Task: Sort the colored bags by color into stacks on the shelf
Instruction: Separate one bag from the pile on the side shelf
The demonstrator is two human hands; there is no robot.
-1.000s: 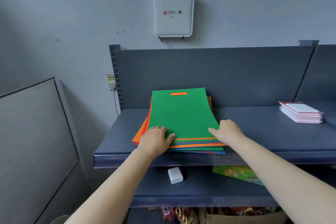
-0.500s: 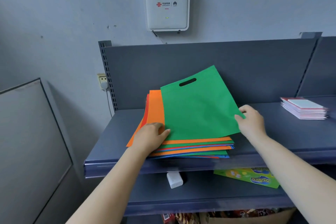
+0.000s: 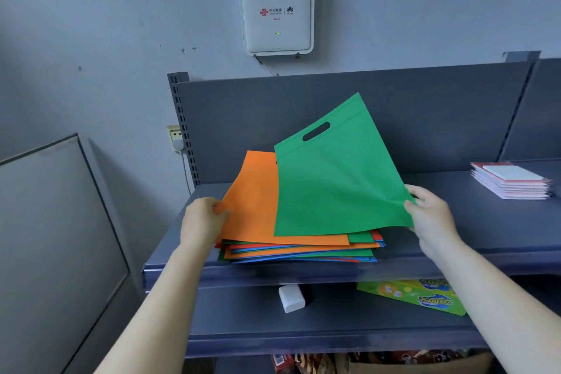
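Far left: grey panel (image 3: 54,237) leaning by the wall; socket (image 3: 174,138) with a plug beside the shelf's slotted upright.

Left hand (image 3: 202,220), grip pinching the left edge of the orange bag (image 3: 252,206), which tops the pile (image 3: 300,250) of mixed orange, green, red and blue bags on the upper shelf (image 3: 485,237). Orange edge raised slightly off the bags below, at the pinch.

Middle: green bag (image 3: 337,179) held up off the pile, tilted, handle slot toward the back panel, lower edge overlapping the orange bag and the pile's right side. On the wall above, white router (image 3: 277,12) with a small green light.

Below, on the lower shelf (image 3: 334,331): white charger (image 3: 291,297) under the pile's front edge, then a green printed box (image 3: 416,296) to its right.

Right hand (image 3: 431,215), grip clenched on the green bag's lower right corner, thumb on top, fingers behind the fabric.

Far right, well apart from the pile: stack of pink-and-white booklets (image 3: 511,181) on the same upper shelf.
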